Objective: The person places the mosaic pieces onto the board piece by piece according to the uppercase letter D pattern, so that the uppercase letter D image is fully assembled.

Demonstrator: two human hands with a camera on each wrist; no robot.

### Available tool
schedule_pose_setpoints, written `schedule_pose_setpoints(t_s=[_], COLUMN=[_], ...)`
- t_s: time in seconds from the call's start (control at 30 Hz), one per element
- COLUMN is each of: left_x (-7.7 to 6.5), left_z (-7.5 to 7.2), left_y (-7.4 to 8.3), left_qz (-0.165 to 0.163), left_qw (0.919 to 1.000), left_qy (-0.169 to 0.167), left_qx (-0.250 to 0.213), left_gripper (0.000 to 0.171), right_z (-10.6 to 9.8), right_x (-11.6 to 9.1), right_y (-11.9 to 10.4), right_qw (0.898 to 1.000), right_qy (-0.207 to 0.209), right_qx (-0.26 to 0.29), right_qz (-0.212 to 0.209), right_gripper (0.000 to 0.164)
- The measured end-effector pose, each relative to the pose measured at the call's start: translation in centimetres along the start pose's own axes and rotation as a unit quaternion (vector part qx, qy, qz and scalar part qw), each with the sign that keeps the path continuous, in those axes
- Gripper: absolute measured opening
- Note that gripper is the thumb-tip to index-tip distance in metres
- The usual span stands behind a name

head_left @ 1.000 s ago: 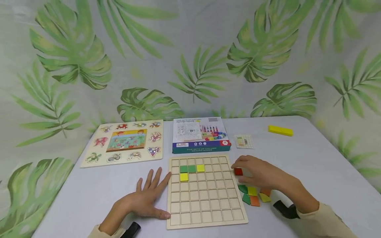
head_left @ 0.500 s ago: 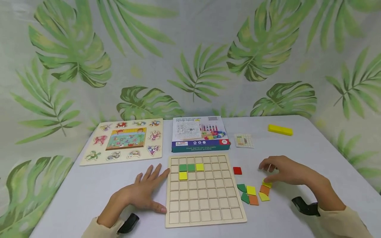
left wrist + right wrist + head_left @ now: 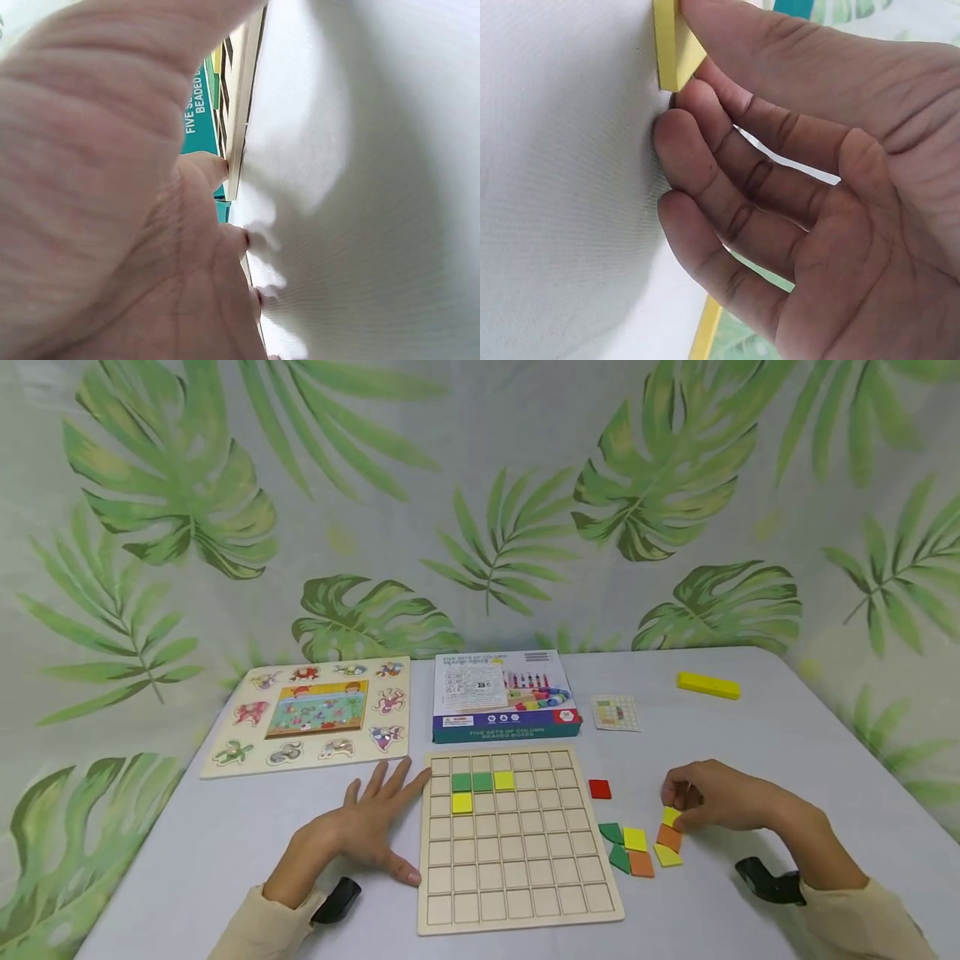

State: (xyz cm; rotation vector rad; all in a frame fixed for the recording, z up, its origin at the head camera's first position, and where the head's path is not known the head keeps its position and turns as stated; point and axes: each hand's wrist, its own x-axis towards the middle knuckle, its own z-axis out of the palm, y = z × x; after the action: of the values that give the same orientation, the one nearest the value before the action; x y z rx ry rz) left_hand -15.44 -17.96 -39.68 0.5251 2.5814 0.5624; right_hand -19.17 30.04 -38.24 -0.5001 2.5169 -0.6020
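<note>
A pale wooden grid board (image 3: 525, 868) lies in the middle of the table. Two green square tiles (image 3: 472, 782) and two yellow ones sit in its upper left cells. My left hand (image 3: 363, 835) is spread flat beside it, index finger and thumb touching the board's left edge. To the right, my right hand (image 3: 723, 795) pinches a yellow tile (image 3: 673, 45) between thumb and index finger, its other fingers curled. Just below that tile are an orange square (image 3: 669, 838) and a yellow rounded piece (image 3: 667, 856).
A red square (image 3: 600, 789) lies right of the board. Green rounded pieces (image 3: 611, 832), a yellow square (image 3: 634, 840) and an orange square (image 3: 641, 864) are grouped below it. Behind stand a toy box (image 3: 506, 697), a pattern card (image 3: 616, 713), a yellow block (image 3: 708, 685) and a sea-animal puzzle (image 3: 307, 718).
My right hand has moved right, away from the red tile, to the yellow tile, and its fingers have closed on it. My left hand has stayed at the board's edge.
</note>
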Motion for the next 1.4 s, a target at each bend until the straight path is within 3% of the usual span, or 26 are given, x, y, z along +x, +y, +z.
schedule_pose_setpoints(t_s=[0.3,0.73,1.07,1.4], left_x=[-0.1,0.8,0.5,0.3], left_z=[-0.2,0.7,0.4,0.4], left_y=[-0.2,-1.0,-0.8,-0.9], left_qz=[0.008,0.016,0.020,0.009], left_qw=[0.9999,0.9995,0.9996,0.9996], left_qy=[-0.011,-0.024,-0.019,-0.022], left_qx=[0.010,0.011,0.007,0.015], left_gripper=[0.134,0.134,0.135,0.135], right_z=[0.2,-0.2,-1.1,-1.0], right_x=[-0.1,-0.3,0.3,2.1], right_y=[-0.4,-0.6,-3.0,-6.8], right_qw=[1.000,1.000,0.999,0.997], right_qy=[-0.016,-0.010,-0.002,-0.003], right_qx=[0.008,-0.024,-0.046,-0.033], right_qz=[0.017,-0.009,-0.029,-0.067], right_gripper=[0.026,0.022,0.013,0.009])
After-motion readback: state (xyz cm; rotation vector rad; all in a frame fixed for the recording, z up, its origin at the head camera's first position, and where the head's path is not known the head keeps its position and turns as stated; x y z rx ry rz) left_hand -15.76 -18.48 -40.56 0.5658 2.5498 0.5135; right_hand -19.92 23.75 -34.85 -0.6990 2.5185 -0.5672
